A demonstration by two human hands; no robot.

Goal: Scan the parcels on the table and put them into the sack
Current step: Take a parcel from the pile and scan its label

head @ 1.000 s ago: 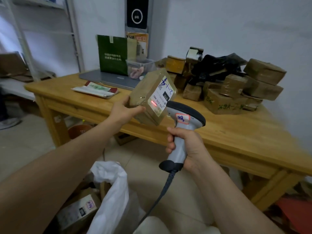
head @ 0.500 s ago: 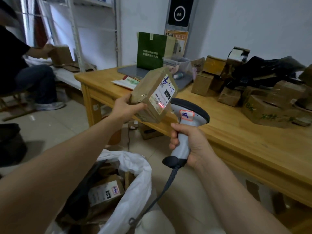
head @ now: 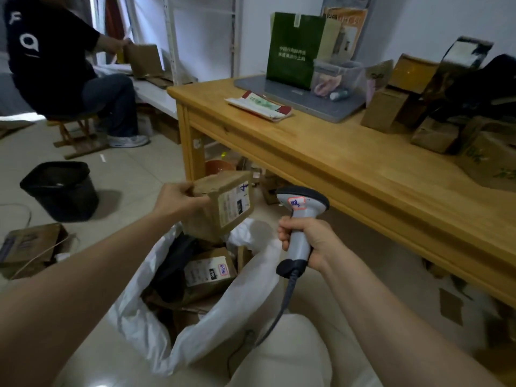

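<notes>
Moved: since half a second ago the parcel (head: 220, 205) has come down from table height, level with the scanner's head, to just above the sack's mouth.
Parcel: a brown cardboard box under clear tape, held tilted. Its right-hand face carries a white shipping label with a black patch and blue handwriting at the top corner (print too blurred to read).
Left hand (head: 178, 198): fingers curled round the box's upper left corner, gripping it.
Sack (head: 195, 331): white, open, on the floor below the box. More brown boxes lie inside, and one labelled box (head: 208, 272) bears a pink sticker.
Right hand (head: 310, 241): clamped round the handle of the grey scanner (head: 301, 219), which stands beside the parcel without touching it.
Table (head: 349, 169): wooden, to the right, with brown parcels (head: 435, 132) piled at its far end.
</notes>
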